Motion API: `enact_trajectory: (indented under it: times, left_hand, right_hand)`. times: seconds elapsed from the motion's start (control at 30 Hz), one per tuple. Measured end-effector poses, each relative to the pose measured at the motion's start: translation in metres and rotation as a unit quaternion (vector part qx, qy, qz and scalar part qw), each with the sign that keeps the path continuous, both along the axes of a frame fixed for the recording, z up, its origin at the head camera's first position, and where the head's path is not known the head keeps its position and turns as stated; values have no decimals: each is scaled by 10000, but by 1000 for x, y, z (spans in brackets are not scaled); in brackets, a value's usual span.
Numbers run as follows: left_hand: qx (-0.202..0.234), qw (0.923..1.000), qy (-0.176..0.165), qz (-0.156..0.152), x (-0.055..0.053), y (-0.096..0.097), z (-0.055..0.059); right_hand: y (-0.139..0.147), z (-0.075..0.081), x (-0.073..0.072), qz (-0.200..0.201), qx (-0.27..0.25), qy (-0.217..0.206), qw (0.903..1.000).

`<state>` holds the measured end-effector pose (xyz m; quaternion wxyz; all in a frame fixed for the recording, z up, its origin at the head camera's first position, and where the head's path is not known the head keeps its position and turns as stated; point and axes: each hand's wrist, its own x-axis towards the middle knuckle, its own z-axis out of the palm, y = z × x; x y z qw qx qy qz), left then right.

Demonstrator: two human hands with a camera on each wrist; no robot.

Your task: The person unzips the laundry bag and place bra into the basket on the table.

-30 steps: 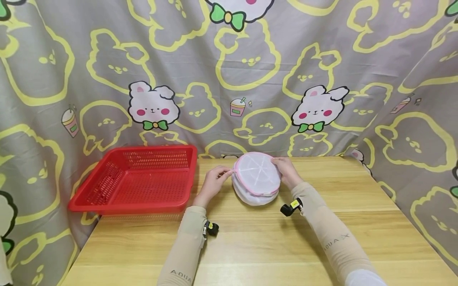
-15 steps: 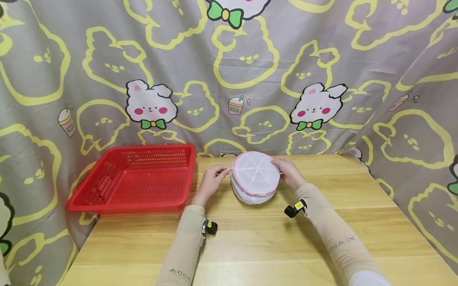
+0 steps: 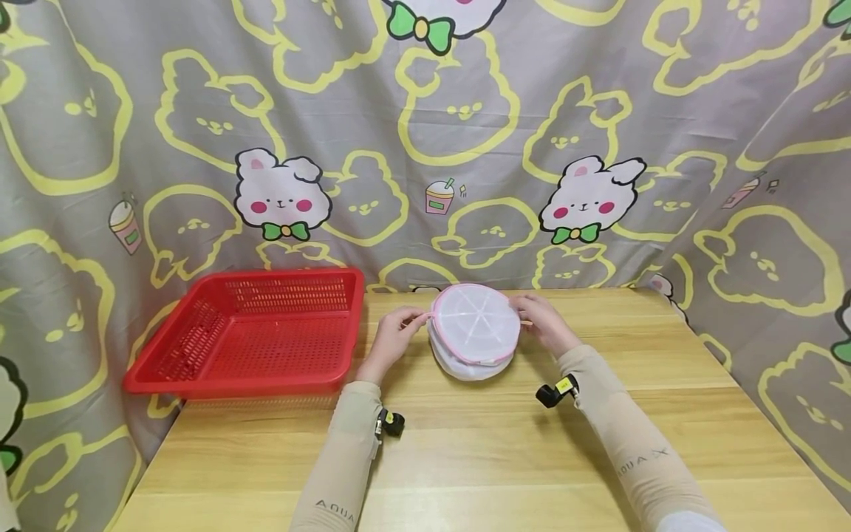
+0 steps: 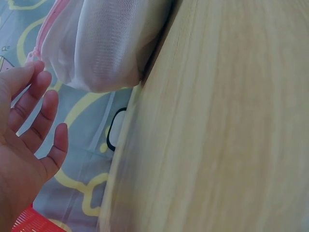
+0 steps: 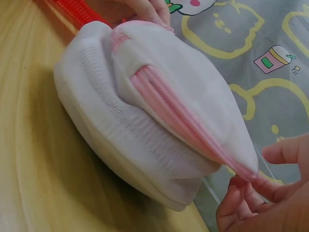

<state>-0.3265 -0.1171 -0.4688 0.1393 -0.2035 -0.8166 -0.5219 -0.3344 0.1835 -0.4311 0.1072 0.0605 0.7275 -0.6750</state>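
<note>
A round white mesh laundry bag point(image 3: 476, 325) with pink zipper trim stands near the far edge of the table, its flat top facing me. On its left, my left hand point(image 3: 395, 336) pinches a small pink tab point(image 4: 35, 54) at the trim between thumb and index finger; the other fingers spread loosely. At the bag's right side is my right hand point(image 3: 544, 324). In the right wrist view its fingertips touch the end of the pink zipper point(image 5: 178, 116), while the thumb point(image 5: 280, 152) stands apart from the bag. What the bag contains is hidden.
A red plastic basket point(image 3: 242, 384) with perforated walls sits on the left of the wooden table point(image 3: 465, 458). Behind the table hangs a grey curtain point(image 3: 372, 89) printed with cartoon rabbits. Both wrists carry small black cameras.
The right hand has eased off the bag's rim and shifted slightly right, its thumb now apart from the bag. The left hand keeps its pinch; the bag stays nearly in place.
</note>
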Motion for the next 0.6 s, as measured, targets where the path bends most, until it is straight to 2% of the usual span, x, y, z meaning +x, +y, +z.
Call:
enact_trajectory:
  times: [0.23, 0.4, 0.6]
  left_hand:
    - [10, 10000, 12, 0, 1, 1, 0]
    - [-45, 10000, 8, 60, 2, 1, 0]
    - [-110, 9999, 17, 128, 1, 1, 0]
  right_hand:
    - [-1, 6, -5, 76, 273, 223, 9993]
    - [0, 8, -14, 218, 410, 297, 9985]
    - [-1, 13, -30, 771, 751, 369, 9935]
